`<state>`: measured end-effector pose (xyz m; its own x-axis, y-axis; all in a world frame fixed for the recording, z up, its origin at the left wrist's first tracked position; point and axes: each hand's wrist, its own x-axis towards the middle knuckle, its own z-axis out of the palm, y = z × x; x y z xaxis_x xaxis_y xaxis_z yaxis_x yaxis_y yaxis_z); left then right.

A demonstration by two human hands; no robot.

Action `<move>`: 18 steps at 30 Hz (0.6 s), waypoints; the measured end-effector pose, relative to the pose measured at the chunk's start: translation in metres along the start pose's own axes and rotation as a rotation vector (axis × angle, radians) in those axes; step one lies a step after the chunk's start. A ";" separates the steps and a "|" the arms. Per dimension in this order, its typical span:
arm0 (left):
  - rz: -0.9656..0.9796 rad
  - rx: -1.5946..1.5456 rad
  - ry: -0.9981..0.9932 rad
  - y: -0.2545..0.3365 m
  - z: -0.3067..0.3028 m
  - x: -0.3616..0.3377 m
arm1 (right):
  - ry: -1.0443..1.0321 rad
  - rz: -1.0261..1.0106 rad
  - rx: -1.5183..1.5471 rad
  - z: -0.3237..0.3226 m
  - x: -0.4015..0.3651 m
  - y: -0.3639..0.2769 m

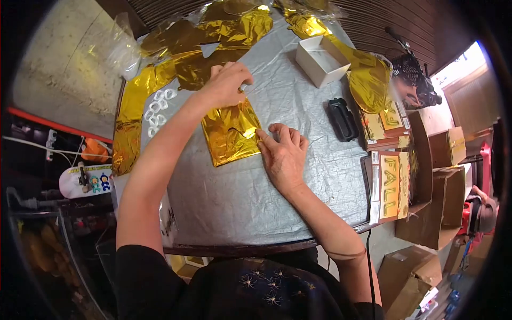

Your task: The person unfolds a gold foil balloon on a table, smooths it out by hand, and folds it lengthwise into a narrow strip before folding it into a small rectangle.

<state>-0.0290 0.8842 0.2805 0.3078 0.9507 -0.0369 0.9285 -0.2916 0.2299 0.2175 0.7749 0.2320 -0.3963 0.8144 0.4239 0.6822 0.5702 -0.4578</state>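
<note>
A folded gold foil sheet [230,140] lies flat on the grey-covered table [224,208]. At its upper edge is my left hand [226,85], fingers bent and pointing down; its fingertips are partly hidden, so I cannot tell what they grip. My right hand [285,154] rests at the foil's right edge, thumb and fingertips touching it, the fingers apart. More gold foil [197,66] spreads just beyond my left hand. Several clear rings [154,118] lie left of the folded foil, beside my left forearm.
A white open box [321,60] and a black tray [342,120] are at the right. Printed packages [389,186] lie along the right edge, with cardboard boxes [437,208] beyond. Foil [128,112] lines the left edge. A person [482,210] is at the far right.
</note>
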 end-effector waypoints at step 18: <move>-0.200 0.047 0.376 0.058 0.080 -0.131 | -0.016 0.056 0.101 -0.008 0.005 0.010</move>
<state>0.0017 0.7346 0.2206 0.0315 0.9585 0.2833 0.9733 -0.0939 0.2094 0.2272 0.7836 0.2362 -0.3693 0.8466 0.3831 0.6384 0.5308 -0.5574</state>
